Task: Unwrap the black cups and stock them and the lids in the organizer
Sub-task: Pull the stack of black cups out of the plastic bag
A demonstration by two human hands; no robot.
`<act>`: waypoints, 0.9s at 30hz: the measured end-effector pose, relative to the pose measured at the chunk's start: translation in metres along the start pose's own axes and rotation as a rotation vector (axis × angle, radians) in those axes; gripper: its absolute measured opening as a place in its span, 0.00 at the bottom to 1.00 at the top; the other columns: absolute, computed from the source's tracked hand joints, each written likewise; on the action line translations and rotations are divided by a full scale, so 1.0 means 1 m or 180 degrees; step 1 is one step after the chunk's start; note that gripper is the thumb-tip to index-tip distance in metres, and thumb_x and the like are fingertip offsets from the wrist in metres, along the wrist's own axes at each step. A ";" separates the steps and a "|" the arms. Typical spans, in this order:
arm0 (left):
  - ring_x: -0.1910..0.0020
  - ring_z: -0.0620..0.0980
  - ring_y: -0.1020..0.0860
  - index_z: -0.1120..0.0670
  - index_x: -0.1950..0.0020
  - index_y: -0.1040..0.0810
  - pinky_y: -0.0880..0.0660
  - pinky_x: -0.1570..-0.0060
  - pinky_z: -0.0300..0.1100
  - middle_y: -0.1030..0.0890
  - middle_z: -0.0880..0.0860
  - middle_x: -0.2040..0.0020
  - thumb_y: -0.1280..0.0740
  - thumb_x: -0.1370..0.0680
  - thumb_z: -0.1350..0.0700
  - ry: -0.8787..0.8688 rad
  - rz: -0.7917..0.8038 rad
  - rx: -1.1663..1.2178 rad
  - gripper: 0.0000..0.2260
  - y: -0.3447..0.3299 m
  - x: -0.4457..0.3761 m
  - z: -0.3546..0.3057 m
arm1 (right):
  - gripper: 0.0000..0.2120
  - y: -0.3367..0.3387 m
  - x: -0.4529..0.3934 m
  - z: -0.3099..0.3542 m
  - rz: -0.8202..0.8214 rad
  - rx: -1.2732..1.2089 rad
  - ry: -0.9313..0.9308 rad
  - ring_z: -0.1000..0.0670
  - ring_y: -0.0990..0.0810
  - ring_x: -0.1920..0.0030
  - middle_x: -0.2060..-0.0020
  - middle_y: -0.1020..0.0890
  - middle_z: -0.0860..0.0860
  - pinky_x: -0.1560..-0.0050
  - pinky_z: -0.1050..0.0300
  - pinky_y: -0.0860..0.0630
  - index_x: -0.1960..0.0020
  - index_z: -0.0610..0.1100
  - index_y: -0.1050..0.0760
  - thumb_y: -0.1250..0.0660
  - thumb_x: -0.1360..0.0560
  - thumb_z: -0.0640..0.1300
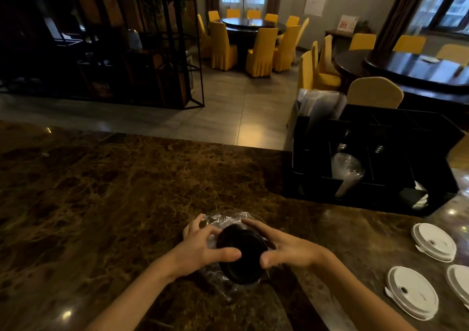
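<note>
Grip: both hands on the black cups [241, 253], lower centre of frame. Left hand [200, 248] curls round the left side of the stack, thumb lying across its dark end; right hand [286, 248] does the same from the right. So both grips are clenched on the stack, wrap incl.
Wrap: clear plastic wrap [228, 219] bunched behind and under the stack, spread on the worktop [114, 203]. Looks partly peeled back, not off yet, as far as I can judge.
Progress: early, I reckon. Unwrapping is under way; no black cups visible in the organizer [375, 153], and no white lids in it either that I can make out.
Left to do: finish stripping the wrap, drop the cups in a compartment, then move the lids over.
Organizer: black, divided, mid right of frame, well apart from the hands. Holds a stack of clear cups [346, 172] in a front compartment, plus a clear-wrapped bundle [321, 107] at its upper left corner. Other slots too dark to read.
Count, cups: 1 black stack; no. of cups inside it can't be told.
Count, lids: 3 white lids [412, 292] lower right on the worktop, one cut by the frame edge; each may be a pile, can't tell.
Count, hands: 2, both busy.
</note>
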State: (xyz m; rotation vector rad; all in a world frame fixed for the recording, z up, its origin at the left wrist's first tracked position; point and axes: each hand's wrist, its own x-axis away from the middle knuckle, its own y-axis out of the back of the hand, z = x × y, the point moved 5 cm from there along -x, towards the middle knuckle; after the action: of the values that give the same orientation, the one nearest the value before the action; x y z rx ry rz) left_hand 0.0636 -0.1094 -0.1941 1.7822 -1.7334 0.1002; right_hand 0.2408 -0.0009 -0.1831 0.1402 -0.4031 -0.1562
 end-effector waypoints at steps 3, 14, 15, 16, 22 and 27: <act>0.20 0.54 0.64 0.41 0.30 0.30 0.50 0.22 0.64 0.61 0.49 0.17 0.30 0.48 0.21 -0.0030 -0.0020 -0.0382 0.50 -0.002 0.000 -0.005 | 0.56 0.004 -0.006 0.001 -0.0241 0.0103 -0.0230 0.51 0.30 0.25 0.25 0.31 0.55 0.26 0.47 0.27 0.20 0.62 0.41 0.18 0.41 0.67; 0.20 0.53 0.65 0.40 0.30 0.29 0.50 0.23 0.64 0.60 0.48 0.17 0.30 0.52 0.19 0.0104 0.0061 -0.0270 0.54 0.002 -0.001 -0.003 | 0.44 0.015 -0.013 0.007 -0.0355 0.0585 -0.0323 0.47 0.33 0.26 0.28 0.34 0.53 0.26 0.40 0.29 0.25 0.68 0.36 0.21 0.37 0.63; 0.19 0.54 0.65 0.41 0.28 0.30 0.51 0.23 0.64 0.60 0.48 0.17 0.29 0.52 0.19 0.0134 0.0117 -0.0243 0.55 0.002 -0.001 -0.003 | 0.43 0.015 -0.014 0.008 -0.0426 0.0567 -0.0276 0.47 0.33 0.26 0.29 0.33 0.53 0.26 0.41 0.28 0.26 0.68 0.35 0.20 0.38 0.63; 0.19 0.54 0.65 0.42 0.26 0.31 0.51 0.23 0.63 0.61 0.48 0.17 0.28 0.52 0.20 0.0160 0.0181 -0.0233 0.57 0.002 -0.001 -0.003 | 0.43 0.014 -0.014 0.008 -0.0493 0.0550 -0.0230 0.48 0.32 0.27 0.29 0.33 0.54 0.27 0.42 0.27 0.27 0.68 0.34 0.20 0.38 0.63; 0.19 0.53 0.63 0.43 0.24 0.32 0.53 0.21 0.61 0.61 0.49 0.17 0.24 0.50 0.24 0.0157 0.0398 -0.0063 0.56 0.007 0.005 -0.001 | 0.41 0.010 -0.012 0.015 -0.0794 0.0392 0.0024 0.51 0.28 0.28 0.28 0.29 0.55 0.29 0.44 0.24 0.26 0.62 0.32 0.21 0.36 0.61; 0.21 0.50 0.71 0.39 0.34 0.26 0.58 0.21 0.63 0.65 0.47 0.17 0.25 0.49 0.24 0.0010 0.0104 0.0030 0.46 0.017 0.008 -0.012 | 0.36 0.011 -0.007 0.032 -0.1107 0.0188 0.0370 0.49 0.22 0.31 0.30 0.23 0.54 0.31 0.41 0.23 0.27 0.58 0.29 0.22 0.32 0.57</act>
State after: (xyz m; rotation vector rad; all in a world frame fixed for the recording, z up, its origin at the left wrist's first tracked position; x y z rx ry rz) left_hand 0.0533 -0.1094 -0.1735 1.7601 -1.7628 0.1251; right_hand 0.2234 0.0073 -0.1551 0.2760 -0.2648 -0.4767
